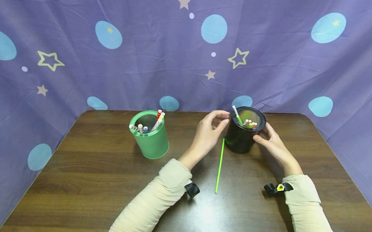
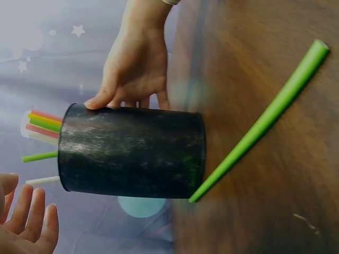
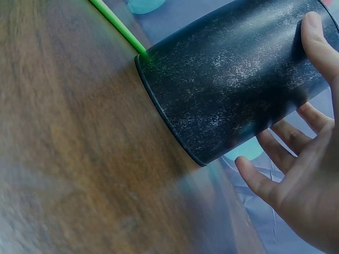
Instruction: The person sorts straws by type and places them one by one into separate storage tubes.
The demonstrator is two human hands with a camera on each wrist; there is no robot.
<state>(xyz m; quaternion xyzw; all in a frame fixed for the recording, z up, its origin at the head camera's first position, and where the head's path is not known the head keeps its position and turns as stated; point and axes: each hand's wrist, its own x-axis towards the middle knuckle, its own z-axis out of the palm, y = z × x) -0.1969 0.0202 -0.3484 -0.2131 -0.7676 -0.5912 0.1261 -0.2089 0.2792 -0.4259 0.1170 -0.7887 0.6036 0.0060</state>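
Note:
A black cylindrical cup (image 1: 239, 141) stands upright near the back edge of the table, with several plain coloured straws (image 2: 45, 124) in it. My right hand (image 1: 275, 146) grips its right side, the thumb on the front and the fingers reaching behind. On the other side, my left hand (image 1: 208, 131) is held beside the rim, its fingers loosely bent and holding nothing. Close to those fingers, a white straw (image 1: 234, 109) leans out over the rim. A long green straw (image 1: 219, 166) lies on the table, its far end right at the cup's base.
To the left stands a green cup (image 1: 153, 144) holding several patterned paper straws (image 1: 157, 123). Both cups rest on a brown wooden table (image 1: 86, 181). A purple curtain (image 1: 145, 59) with stars and blue ovals hangs behind the table's back edge and along its sides.

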